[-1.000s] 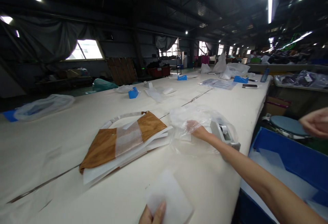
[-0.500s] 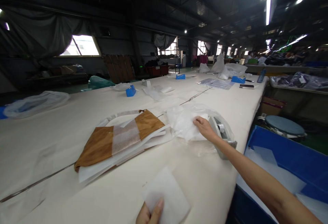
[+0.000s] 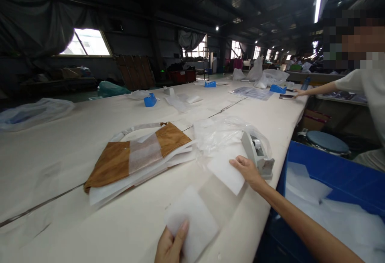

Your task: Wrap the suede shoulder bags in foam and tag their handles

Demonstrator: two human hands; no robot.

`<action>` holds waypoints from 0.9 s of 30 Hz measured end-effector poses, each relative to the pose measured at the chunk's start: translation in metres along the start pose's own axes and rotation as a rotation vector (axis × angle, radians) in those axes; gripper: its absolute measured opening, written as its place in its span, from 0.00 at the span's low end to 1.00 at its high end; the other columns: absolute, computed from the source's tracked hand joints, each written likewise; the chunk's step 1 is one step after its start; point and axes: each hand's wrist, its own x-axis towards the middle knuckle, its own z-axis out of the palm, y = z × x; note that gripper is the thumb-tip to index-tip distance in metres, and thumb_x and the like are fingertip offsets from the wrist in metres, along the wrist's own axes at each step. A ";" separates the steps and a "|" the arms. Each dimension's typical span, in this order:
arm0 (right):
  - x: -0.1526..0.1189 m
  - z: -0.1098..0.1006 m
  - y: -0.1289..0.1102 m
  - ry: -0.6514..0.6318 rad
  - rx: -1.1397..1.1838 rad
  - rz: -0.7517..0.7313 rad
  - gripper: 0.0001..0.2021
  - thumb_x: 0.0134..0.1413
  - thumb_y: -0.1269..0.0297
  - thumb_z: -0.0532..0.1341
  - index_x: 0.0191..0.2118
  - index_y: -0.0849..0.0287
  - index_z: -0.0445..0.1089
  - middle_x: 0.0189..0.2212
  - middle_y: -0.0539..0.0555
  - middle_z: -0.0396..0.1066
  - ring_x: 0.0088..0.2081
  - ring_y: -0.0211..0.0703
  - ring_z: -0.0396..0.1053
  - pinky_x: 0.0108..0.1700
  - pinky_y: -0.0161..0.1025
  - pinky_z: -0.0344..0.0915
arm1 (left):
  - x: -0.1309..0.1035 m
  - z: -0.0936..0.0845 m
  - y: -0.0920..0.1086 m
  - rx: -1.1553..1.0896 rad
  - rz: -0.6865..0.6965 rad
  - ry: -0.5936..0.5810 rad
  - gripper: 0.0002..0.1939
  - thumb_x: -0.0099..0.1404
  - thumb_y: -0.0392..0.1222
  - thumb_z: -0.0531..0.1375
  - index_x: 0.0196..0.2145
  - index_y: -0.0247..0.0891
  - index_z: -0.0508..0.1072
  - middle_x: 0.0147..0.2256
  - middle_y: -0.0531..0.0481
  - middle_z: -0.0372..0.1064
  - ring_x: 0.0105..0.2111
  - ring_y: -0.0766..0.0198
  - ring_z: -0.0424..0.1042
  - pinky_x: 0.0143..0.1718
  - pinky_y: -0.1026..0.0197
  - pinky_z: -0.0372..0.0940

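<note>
The left hand (image 3: 171,243) is cut off by the lower edge, and its fingertips beneath the near sheet (image 3: 197,225) are hidden. Folds of clear plastic (image 3: 213,132), just beyond the right hand (image 3: 247,171), are hard to make out. Count: near sheet, one; far sheet (image 3: 225,168), one; brown bag (image 3: 112,164), one; grey tape dispenser (image 3: 261,156), one. The left hand — thumb uppermost — pinches the near sheet, which extends ahead and to its right. The right hand pinches the far sheet, extending to its left. The brown bag lies ahead-left of the left hand.
</note>
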 end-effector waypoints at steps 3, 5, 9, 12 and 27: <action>-0.024 0.001 0.001 -0.080 0.052 0.027 0.21 0.44 0.45 0.68 0.25 0.57 0.63 0.22 0.46 0.60 0.26 0.36 0.57 0.28 0.34 0.56 | -0.006 0.004 0.011 -0.024 -0.042 -0.041 0.31 0.53 0.61 0.68 0.44 0.32 0.75 0.40 0.44 0.78 0.44 0.48 0.74 0.49 0.53 0.67; -0.039 0.003 -0.001 -0.147 0.114 0.048 0.19 0.44 0.47 0.69 0.28 0.57 0.68 0.25 0.47 0.66 0.28 0.38 0.62 0.31 0.35 0.60 | -0.009 0.006 0.014 -0.049 -0.052 -0.071 0.30 0.53 0.60 0.68 0.44 0.31 0.75 0.40 0.43 0.78 0.44 0.47 0.74 0.48 0.52 0.68; -0.059 0.010 -0.004 -0.203 0.190 0.090 0.16 0.48 0.49 0.69 0.34 0.56 0.72 0.28 0.49 0.71 0.29 0.39 0.66 0.33 0.36 0.63 | -0.011 0.008 0.014 -0.087 -0.025 -0.083 0.29 0.54 0.59 0.67 0.44 0.32 0.75 0.41 0.43 0.78 0.43 0.50 0.74 0.46 0.54 0.69; -0.068 0.018 -0.007 -0.172 0.227 0.085 0.16 0.48 0.50 0.69 0.35 0.56 0.74 0.30 0.50 0.73 0.30 0.39 0.66 0.32 0.35 0.62 | -0.011 0.009 0.011 -0.101 -0.006 -0.078 0.28 0.56 0.58 0.67 0.44 0.31 0.74 0.41 0.42 0.77 0.42 0.51 0.75 0.47 0.53 0.69; -0.111 0.063 0.006 -0.067 0.321 0.260 0.19 0.46 0.45 0.69 0.33 0.57 0.71 0.26 0.48 0.71 0.26 0.38 0.64 0.28 0.35 0.60 | 0.001 0.001 0.028 0.229 0.051 -0.103 0.41 0.57 0.43 0.62 0.67 0.47 0.54 0.55 0.48 0.70 0.43 0.55 0.74 0.43 0.60 0.66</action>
